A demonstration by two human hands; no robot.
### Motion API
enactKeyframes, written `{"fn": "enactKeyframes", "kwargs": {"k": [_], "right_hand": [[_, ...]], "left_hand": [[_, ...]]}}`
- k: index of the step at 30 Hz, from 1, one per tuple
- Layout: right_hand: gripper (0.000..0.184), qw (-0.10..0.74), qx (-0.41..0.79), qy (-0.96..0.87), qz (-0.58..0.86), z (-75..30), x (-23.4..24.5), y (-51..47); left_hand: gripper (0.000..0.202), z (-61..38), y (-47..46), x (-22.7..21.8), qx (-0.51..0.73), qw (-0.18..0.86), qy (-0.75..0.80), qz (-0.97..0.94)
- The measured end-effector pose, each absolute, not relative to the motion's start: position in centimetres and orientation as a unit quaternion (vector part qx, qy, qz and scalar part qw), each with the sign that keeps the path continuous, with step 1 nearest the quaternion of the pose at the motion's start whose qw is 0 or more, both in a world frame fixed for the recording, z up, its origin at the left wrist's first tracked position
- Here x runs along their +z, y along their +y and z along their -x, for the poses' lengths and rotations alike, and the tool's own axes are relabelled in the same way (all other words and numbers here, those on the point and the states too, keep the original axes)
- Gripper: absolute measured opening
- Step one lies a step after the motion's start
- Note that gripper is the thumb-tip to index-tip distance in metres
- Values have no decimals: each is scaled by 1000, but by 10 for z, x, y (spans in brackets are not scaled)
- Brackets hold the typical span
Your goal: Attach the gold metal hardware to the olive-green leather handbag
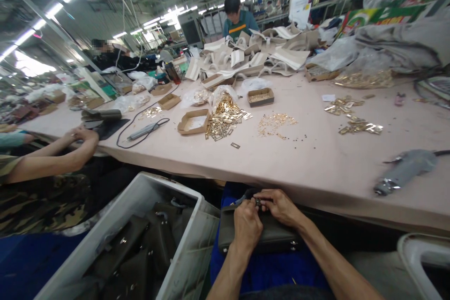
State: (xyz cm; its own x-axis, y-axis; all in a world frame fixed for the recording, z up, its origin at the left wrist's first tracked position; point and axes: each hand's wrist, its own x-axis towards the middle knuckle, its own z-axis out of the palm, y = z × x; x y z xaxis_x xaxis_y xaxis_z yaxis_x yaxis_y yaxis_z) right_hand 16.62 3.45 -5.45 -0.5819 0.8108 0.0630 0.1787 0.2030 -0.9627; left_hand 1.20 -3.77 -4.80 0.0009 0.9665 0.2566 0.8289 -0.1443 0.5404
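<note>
Both fingers (259, 202) pinching bag (270, 236) hardware.

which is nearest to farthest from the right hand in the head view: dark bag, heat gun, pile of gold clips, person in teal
1. dark bag: on the lap, under the right hand, touching it.
2. heat gun: on the table, to the right.
3. pile of gold clips: mid-table, ahead and slightly left.
4. person in teal: at the table's far side.

Bag on the lap, before the worktop

The bag (262, 236) lay below the worktop (298, 159) edge; a crate (140, 225) stood to its left, metal fittings (225, 117) on the worktop behind, a heat gun (404, 171) right.
</note>
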Motion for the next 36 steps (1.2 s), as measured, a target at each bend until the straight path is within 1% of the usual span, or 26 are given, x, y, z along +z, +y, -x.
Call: {"fn": "enactKeyframes", "kwargs": {"k": [6, 11, 15, 18, 19, 22, 23, 24, 27, 30, 33, 36], "right_hand": [[33, 313, 491, -736, 344, -161, -43, 28], [27, 311, 521, -695, 387, -160, -43, 28], [24, 303, 534, -681, 399, -158, -41, 28], [25, 286, 548, -667, 417, -158, -41, 28], [25, 282, 549, -666, 420, -158, -42, 28], [25, 278, 552, -664, 420, -159, -46, 30], [25, 276, 553, -663, 422, -159, -48, 32], [25, 272, 554, -663, 423, -159, -48, 33], [26, 262, 569, -652, 428, -160, -44, 34], [25, 245, 604, -630, 423, -164, -33, 26], [24, 212, 637, -618, 408, -167, -23, 10], [23, 207, 655, -614, 389, -168, -19, 1]], "left_hand": [[33, -12, -40, -46, 237, 78, 664, -705], [30, -8, -40, -36, 238, 115, 648, -715], [31, -4, -42, -28, 222, 132, 650, -714], [22, 9, -41, -22, 199, 147, 640, -728], [23, 15, -40, -20, 194, 149, 633, -734], [50, 39, -35, -18, 159, 183, 624, -743], [53, 45, -33, -19, 138, 208, 624, -741], [52, 51, -32, -19, 118, 238, 622, -737], [35, 60, -32, -18, 81, 319, 602, -728], [32, 61, -44, -12, 70, 366, 574, -729], [30, 60, -61, 0, 58, 388, 554, -734], [24, 55, -70, 15, 80, 342, 576, -738]]}}
